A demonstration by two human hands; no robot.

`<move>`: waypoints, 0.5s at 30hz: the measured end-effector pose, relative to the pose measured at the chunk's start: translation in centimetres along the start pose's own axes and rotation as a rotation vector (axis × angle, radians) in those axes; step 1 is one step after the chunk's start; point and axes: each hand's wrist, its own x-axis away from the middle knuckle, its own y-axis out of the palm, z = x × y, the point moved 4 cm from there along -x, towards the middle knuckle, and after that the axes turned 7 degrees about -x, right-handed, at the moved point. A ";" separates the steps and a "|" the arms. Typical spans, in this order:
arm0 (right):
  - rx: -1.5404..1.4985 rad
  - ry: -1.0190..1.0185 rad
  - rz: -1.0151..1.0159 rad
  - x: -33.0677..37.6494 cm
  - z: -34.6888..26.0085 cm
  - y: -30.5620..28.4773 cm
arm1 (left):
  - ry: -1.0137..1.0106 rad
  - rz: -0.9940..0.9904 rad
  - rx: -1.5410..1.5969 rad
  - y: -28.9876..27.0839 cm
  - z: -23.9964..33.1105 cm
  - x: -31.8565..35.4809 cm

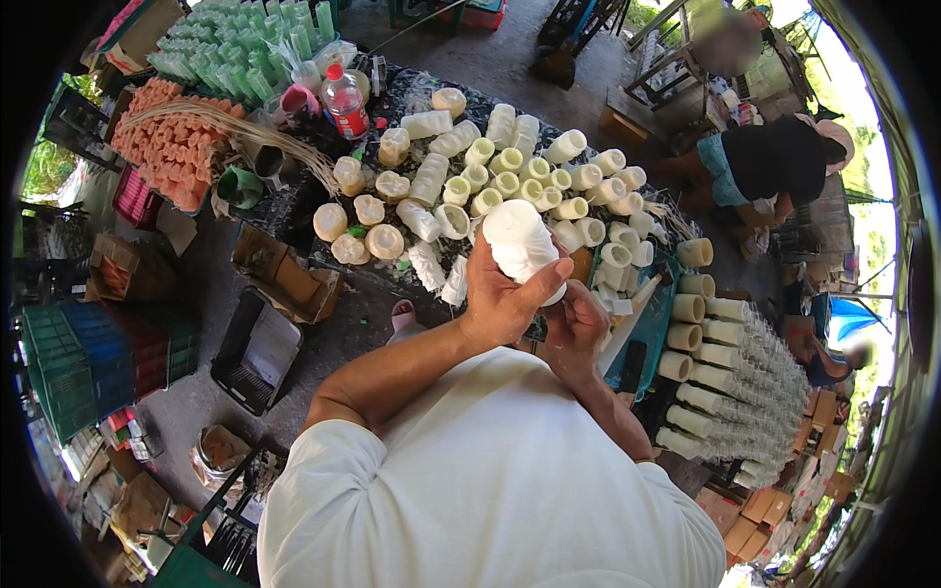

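Head view: left hand (505, 299) wraps the white moulded cylinder (520, 245) firmly; right hand (576, 323), fingers curled, works its lower edge. Keep the grip steady above the tabletop (294, 211).

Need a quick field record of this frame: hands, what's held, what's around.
left hand: left hand grips a white moulded cylinder, raised over the table
right hand: right hand at the cylinder's lower end, fingers curled; any tool in it cannot be told
table: dark table covered with cream hollow pieces, lying and upright
left of table: orange pieces, green pieces, red-capped bottle
right side: stacked cream tubes
other people: a person in a dark top crouched at far right
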 end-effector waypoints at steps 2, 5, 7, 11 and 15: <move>-0.006 0.010 -0.005 0.0 0.1 -0.1 | 0.019 -0.017 -0.003 0.2 0.2 0.0; -0.034 0.005 -0.005 0.0 0.4 -0.1 | 0.039 -0.037 -0.045 0.0 0.2 0.0; -0.030 -0.033 0.012 -0.1 0.0 0.0 | 0.049 -0.047 -0.091 -0.2 0.3 0.1; 0.029 -0.042 -0.059 -0.1 -0.2 0.0 | 0.051 -0.038 -0.109 -0.4 0.7 0.0; 0.054 -0.078 -0.061 -0.7 -0.1 0.2 | 0.075 -0.049 -0.104 -0.5 -0.1 -0.1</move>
